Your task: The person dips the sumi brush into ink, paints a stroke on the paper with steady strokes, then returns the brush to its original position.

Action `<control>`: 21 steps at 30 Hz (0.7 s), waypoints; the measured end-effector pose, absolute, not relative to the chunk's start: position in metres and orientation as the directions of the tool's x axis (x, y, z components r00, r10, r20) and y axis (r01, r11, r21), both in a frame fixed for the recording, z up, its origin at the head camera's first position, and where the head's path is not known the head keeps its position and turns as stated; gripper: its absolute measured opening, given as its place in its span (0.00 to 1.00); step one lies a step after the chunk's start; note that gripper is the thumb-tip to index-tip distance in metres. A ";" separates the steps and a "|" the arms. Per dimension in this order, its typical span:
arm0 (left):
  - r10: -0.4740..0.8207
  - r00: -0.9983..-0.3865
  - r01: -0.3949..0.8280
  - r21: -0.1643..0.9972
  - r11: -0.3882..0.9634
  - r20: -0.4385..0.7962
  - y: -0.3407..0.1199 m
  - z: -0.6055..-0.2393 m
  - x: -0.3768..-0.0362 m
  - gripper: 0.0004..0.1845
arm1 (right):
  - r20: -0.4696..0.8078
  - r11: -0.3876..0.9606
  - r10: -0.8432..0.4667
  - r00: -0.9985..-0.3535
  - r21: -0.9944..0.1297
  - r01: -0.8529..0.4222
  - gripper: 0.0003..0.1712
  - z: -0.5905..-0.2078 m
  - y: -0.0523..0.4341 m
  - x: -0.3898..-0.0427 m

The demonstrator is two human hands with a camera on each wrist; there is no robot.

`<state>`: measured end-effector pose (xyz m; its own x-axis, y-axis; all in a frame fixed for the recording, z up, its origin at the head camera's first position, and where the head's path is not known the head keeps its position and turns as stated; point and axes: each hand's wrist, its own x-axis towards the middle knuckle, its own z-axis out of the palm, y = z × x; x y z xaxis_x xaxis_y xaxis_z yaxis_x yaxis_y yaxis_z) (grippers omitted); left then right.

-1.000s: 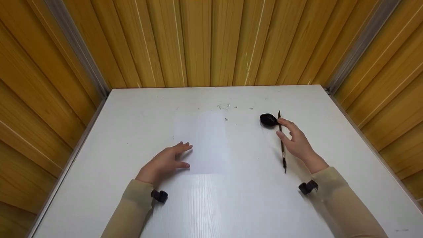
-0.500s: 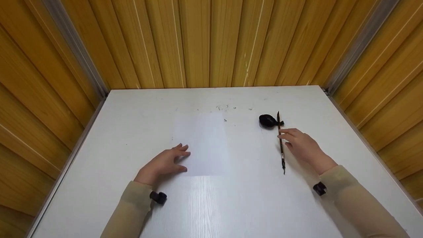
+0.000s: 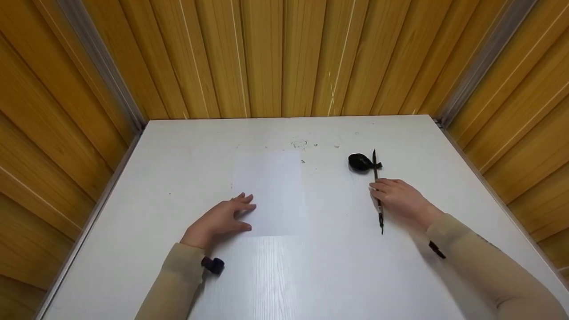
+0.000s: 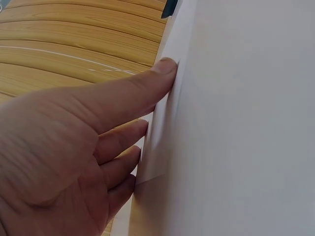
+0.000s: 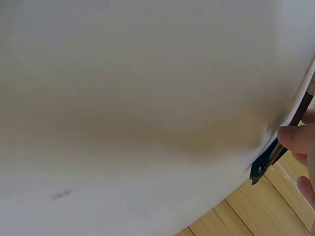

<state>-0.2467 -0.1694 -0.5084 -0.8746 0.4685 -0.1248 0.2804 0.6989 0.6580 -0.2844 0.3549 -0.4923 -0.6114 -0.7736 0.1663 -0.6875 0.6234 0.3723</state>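
A thin dark calligraphy brush (image 3: 379, 209) lies on the white table (image 3: 311, 275), its far end resting on a small black ink dish (image 3: 360, 162). My right hand (image 3: 398, 198) is over the middle of the brush, with its fingertips (image 5: 294, 138) curled onto the shaft (image 5: 301, 110). The brush still lies on the table. A white sheet of paper (image 3: 273, 191) lies at the table's centre. My left hand (image 3: 220, 218) rests flat on its near left corner, fingers (image 4: 123, 98) straight against the paper's edge (image 4: 160, 140).
Yellow wooden panel walls (image 3: 284, 58) close in the table on the far, left and right sides. A few small ink specks (image 3: 302, 144) mark the table beyond the paper. Bare tabletop lies near me in front of the paper.
My right hand drew back from the ink dish towards me and settled over the middle of the brush, fingers closing onto it. The brush, dish, paper and left hand stayed put.
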 end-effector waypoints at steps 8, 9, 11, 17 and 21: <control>0.468 -0.875 0.282 0.652 0.703 -0.126 -0.168 -0.509 -0.247 0.33 | 0.194 0.591 -0.804 -0.561 0.363 -0.721 0.21 -0.500 0.359 -0.290; 0.470 -0.874 0.284 0.652 0.703 -0.125 -0.168 -0.508 -0.247 0.33 | 0.192 0.591 -0.804 -0.562 0.362 -0.721 0.21 -0.500 0.359 -0.289; 0.469 -0.874 0.281 0.654 0.702 -0.128 -0.168 -0.509 -0.247 0.33 | 0.185 0.588 -0.806 -0.563 0.369 -0.720 0.21 -0.500 0.360 -0.289; 0.464 -0.876 0.273 0.659 0.701 -0.131 -0.169 -0.509 -0.247 0.33 | 0.223 0.571 -0.820 -0.527 0.375 -0.730 0.21 -0.501 0.362 -0.292; 0.472 -0.873 0.282 0.661 0.696 -0.125 -0.169 -0.508 -0.247 0.33 | 0.300 0.534 -0.844 -0.444 0.404 -0.743 0.21 -0.505 0.366 -0.296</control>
<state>-0.2469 -0.1694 -0.5082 -0.8725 0.4724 -0.1248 0.2820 0.6955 0.6608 -0.2959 0.3655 -0.5049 -0.4441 -0.8444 0.2996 -0.7430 0.5339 0.4035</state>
